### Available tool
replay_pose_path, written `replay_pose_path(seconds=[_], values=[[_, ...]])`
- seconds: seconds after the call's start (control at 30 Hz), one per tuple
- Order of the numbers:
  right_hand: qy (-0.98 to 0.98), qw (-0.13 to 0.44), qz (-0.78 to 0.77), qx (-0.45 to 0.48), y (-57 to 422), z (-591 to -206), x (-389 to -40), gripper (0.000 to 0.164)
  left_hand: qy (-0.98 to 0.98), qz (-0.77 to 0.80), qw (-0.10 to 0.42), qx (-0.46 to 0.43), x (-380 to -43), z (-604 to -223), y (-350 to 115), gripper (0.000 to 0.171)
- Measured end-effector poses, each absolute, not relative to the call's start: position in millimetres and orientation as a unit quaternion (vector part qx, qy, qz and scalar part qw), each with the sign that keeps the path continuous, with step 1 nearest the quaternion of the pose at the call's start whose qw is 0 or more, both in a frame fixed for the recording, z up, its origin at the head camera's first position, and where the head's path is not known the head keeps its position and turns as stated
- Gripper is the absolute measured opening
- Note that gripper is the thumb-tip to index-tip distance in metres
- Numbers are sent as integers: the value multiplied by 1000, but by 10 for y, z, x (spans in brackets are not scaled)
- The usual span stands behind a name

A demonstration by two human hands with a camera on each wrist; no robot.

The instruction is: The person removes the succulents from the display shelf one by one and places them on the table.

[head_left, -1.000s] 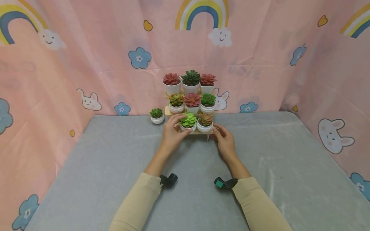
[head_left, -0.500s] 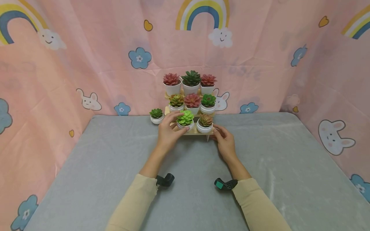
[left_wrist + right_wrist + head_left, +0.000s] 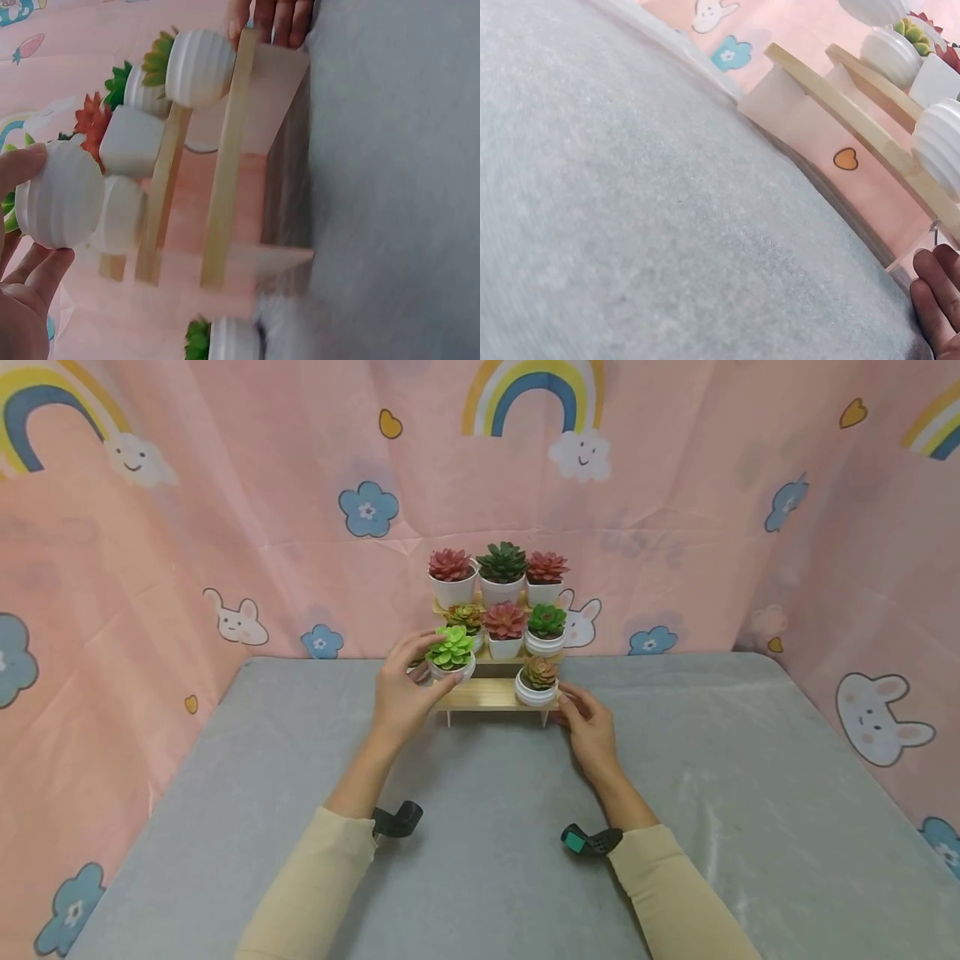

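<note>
Lifted away from its neighbour on the front tier, the bright green succulent (image 3: 452,648) has gone leftward and upward since half a second ago, and its white pot now hangs in the air before the left end of the wooden stand (image 3: 476,693). The left hand (image 3: 405,685) travelled with it, thumb and fingers clamped on the pot; the left wrist view shows the pot apart from the tiers.

That leaves the brown succulent (image 3: 537,681) as the only pot on the stand's front tier, at its right end, so the work in hand appears to be at the point of unloading or rearranging that row.

The right hand (image 3: 592,731) has stayed at the stand's front right corner, thumb and fingers closed about the board's end, probably to steady it.

Farther up the stand nothing has shifted: a yellow-green succulent (image 3: 465,617), a pink succulent (image 3: 505,631) and a green succulent (image 3: 546,627) fill the middle tier, with two red succulents (image 3: 452,577) flanking a dark green succulent (image 3: 502,572) on top.

Left of the stand, a small green succulent (image 3: 225,341) sits on the grey desk (image 3: 487,827), mostly hidden by the left hand in the head view. Behind the stand hangs a pink printed cloth (image 3: 300,510).
</note>
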State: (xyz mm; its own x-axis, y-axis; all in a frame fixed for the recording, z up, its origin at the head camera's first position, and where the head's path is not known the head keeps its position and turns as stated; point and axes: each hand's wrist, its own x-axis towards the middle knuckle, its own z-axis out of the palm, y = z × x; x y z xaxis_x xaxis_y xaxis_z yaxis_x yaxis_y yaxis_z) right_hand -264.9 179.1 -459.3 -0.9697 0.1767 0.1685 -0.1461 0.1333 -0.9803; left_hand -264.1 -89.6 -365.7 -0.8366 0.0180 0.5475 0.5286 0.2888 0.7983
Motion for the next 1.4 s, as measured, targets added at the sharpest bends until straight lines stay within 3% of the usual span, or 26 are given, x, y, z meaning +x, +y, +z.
replay_pose_path(seconds=[0.57,1.4], values=[[-751,111,650,-17,1806,-4612,-2677,36,-781,-548,274,-126,-2871,-3524,-1426,51],[-739,127,662,-2,1822,-4632,-2671,33,-784,-551,282,-34,-3301,-3914,-1681,49]])
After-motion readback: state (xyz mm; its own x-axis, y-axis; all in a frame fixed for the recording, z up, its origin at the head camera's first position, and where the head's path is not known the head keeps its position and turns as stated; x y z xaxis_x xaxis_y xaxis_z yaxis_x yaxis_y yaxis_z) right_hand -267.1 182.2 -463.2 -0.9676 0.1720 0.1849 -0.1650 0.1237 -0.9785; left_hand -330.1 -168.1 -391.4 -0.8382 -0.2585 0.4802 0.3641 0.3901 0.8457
